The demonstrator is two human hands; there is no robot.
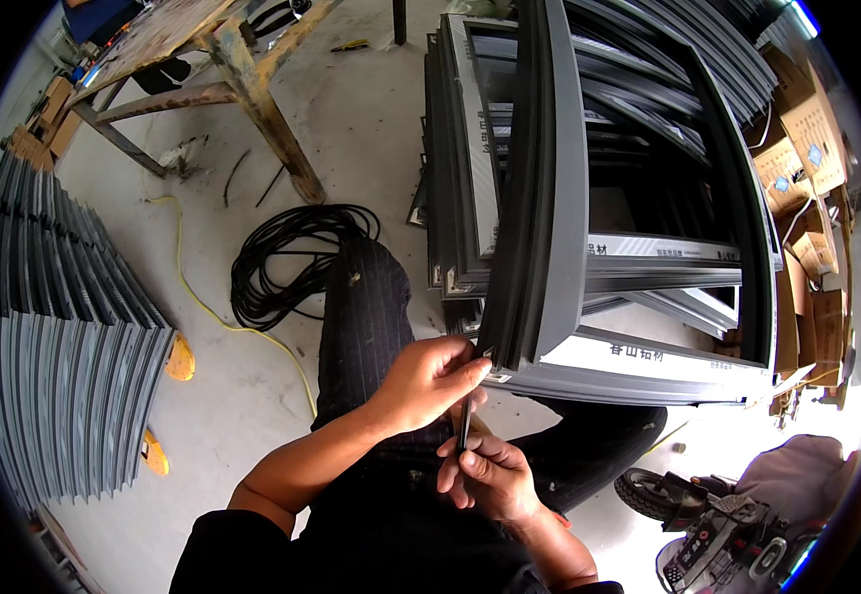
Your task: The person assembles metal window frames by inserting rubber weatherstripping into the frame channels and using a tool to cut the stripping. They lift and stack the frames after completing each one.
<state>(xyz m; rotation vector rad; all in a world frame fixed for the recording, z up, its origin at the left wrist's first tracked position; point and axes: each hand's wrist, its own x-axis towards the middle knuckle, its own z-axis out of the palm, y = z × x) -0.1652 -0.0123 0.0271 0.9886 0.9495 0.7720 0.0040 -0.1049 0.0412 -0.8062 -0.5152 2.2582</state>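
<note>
The left hand [428, 381] pinches a thin black rubber strip [465, 424] at the lower corner of a grey frame [549, 198]. Just below those fingers, the right hand [490, 477] grips the strip, which runs straight between them.
</note>
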